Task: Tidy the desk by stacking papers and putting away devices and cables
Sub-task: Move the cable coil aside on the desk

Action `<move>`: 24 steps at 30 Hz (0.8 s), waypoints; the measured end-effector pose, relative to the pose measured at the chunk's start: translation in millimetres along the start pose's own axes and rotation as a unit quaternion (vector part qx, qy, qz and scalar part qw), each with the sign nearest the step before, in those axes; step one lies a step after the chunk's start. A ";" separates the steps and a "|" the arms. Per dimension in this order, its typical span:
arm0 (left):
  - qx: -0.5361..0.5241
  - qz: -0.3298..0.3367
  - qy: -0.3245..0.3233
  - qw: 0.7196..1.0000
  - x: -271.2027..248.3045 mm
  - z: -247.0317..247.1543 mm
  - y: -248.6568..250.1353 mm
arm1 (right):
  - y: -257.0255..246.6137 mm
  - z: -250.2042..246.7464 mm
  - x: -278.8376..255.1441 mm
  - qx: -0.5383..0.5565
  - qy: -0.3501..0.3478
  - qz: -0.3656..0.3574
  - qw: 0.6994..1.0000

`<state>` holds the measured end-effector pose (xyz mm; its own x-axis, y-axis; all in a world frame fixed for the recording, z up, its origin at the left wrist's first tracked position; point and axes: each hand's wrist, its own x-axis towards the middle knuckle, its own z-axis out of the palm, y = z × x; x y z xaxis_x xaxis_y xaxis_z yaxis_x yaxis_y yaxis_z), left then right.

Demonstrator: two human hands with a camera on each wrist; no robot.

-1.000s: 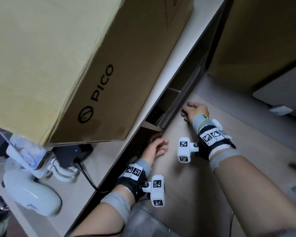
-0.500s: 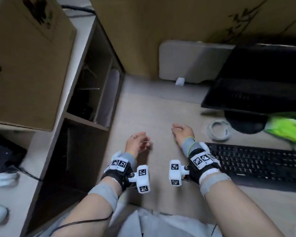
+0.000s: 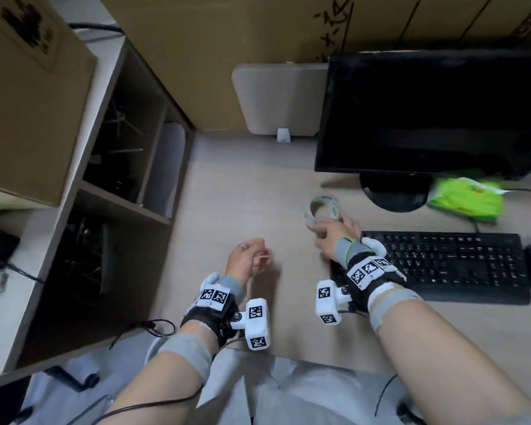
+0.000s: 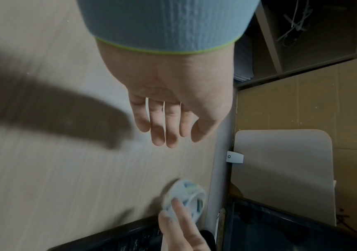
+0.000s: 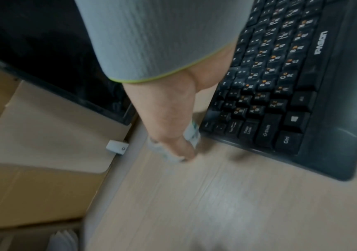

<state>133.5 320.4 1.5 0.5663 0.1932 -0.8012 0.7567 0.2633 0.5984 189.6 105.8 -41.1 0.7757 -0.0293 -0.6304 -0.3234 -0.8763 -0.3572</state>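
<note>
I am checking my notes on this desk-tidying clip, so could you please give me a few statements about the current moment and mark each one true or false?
1. The right hand grips the roll of tape. True.
2. The left hand holds the roll of tape. False: it holds nothing; its fingers hang relaxed over the desk.
3. The keyboard lies to the right of the right hand. True.
4. The green packet lies on the keyboard. False: it lies behind the keyboard, beside the monitor stand.
5. The monitor screen is lit. False: it is dark.
</note>
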 end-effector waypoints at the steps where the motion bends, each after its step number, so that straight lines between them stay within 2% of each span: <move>1: 0.002 0.001 0.004 1.000 -0.4 -0.1 -1.8 | -4.0 6.0 -0.6 -0.013 -0.034 -0.036 0.999; 4: 0.018 0.000 0.012 1.000 2.7 -1.5 -5.0 | -20.7 20.7 -10.0 -0.051 -0.115 -0.127 0.984; 7: 0.032 -0.005 0.011 0.999 8.8 -1.0 -7.7 | -30.9 22.9 -13.0 -0.025 -0.118 -0.159 0.980; 10: 0.012 -0.013 0.003 1.000 15.7 3.9 -7.8 | -29.4 22.0 -13.6 0.094 -0.095 -0.150 0.980; 13: -0.005 -0.010 -0.002 1.000 17.5 15.2 -2.9 | -24.5 14.9 -26.0 0.182 -0.044 -0.095 0.978; 16: 0.007 -0.013 -0.055 0.998 16.2 38.5 3.0 | -10.9 -2.5 -44.2 0.216 0.010 -0.023 0.976; 21: 0.071 -0.027 -0.129 0.989 11.2 88.8 -1.2 | 48.3 -26.4 -62.6 0.238 0.073 0.070 0.966; 24: 0.138 -0.018 -0.120 0.983 6.3 114.0 -12.1 | 87.0 -36.3 -70.6 0.258 0.091 0.142 0.951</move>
<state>165.2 210.7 -10.5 0.5724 -0.0481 -0.8185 0.8193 -0.0063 0.5733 126.4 14.2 -2.6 0.6830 -0.3537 -0.6391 -0.7206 -0.4693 -0.5104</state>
